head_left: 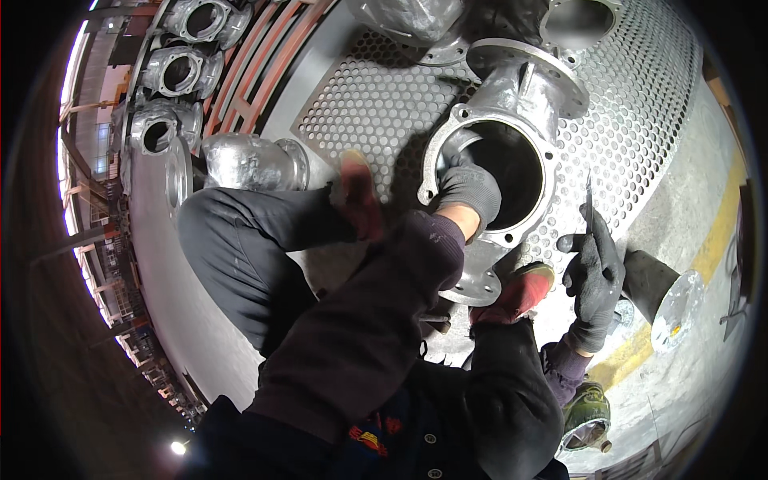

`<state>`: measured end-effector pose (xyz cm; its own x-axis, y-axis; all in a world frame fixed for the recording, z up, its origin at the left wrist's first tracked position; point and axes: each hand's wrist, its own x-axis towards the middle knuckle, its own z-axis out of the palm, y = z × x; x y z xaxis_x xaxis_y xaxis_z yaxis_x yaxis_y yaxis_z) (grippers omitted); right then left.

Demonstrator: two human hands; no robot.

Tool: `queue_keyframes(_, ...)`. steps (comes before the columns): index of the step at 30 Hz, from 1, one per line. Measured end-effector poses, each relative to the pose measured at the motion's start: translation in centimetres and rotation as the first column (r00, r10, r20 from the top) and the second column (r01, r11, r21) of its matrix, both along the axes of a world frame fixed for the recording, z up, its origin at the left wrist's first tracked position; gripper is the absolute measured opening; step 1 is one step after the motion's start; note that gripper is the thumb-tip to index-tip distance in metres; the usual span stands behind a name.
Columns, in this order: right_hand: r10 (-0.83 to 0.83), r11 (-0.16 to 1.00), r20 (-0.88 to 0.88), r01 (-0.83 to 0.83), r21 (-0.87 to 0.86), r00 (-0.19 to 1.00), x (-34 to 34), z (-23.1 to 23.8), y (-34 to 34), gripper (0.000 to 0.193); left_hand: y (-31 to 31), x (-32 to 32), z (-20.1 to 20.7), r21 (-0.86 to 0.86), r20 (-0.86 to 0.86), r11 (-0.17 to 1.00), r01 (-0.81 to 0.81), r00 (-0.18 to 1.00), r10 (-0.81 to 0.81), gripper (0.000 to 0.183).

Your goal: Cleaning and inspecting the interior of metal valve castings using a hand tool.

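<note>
A large grey metal valve body (524, 96) with a round flanged opening lies in front of me on a perforated metal plate. My left hand (472, 192), in a dark grey knit glove, reaches into that opening at its near left rim. Its fingers are mostly hidden behind the back of the hand. To the right of the casting, my right hand (596, 272), also gloved, is held up apart from it. A thin, pointed metal tool (590, 192) sticks up from its fingers, with the index finger stretched along it. The tool's lower part is hidden in the hand.
The perforated plate (640, 120) spreads under the castings. Another casting (252, 162) lies at left, with several valve bodies (180, 74) lined up beyond it. A flanged cylinder (668, 296) and a green round object (586, 416) are at right. My red shoes (520, 294) flank the work.
</note>
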<state>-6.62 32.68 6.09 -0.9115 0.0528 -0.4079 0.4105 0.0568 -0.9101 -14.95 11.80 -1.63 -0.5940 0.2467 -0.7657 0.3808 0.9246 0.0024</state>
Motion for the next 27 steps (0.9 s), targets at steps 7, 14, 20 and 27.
queue_keyframes(7, -0.029, 1.0, 0.001, 0.029, 0.001, 1.0, 0.2, 0.2, 0.1, 0.055, 1.1, 0.1, 2.0, -0.083, 0.117, 0.993, 0.09, 0.99, -0.08, 0.024)
queue_keyframes(14, -0.043, 0.999, -0.035, 0.043, 0.022, 0.998, 0.9, -0.9, -0.1, 0.055, 0.5, 0.7, 3.8, 0.081, 0.039, 0.989, 0.124, 0.991, -0.127, 0.023)
queue_keyframes(20, -0.148, 0.986, -0.021, 0.15, 0.08, 0.989, 1.2, -0.5, 1.0, 0.051, -3.9, 1.5, 9.6, 0.165, -0.821, 0.919, 0.359, 0.567, -0.074, 0.011)
queue_keyframes(27, -0.23, 0.973, -0.138, 0.228, -0.03, 0.963, -0.1, -1.0, -0.1, 0.054, -14.1, 1.3, 15.5, 0.468, -0.683, 0.884, -0.002, 0.634, 0.363, 0.023)
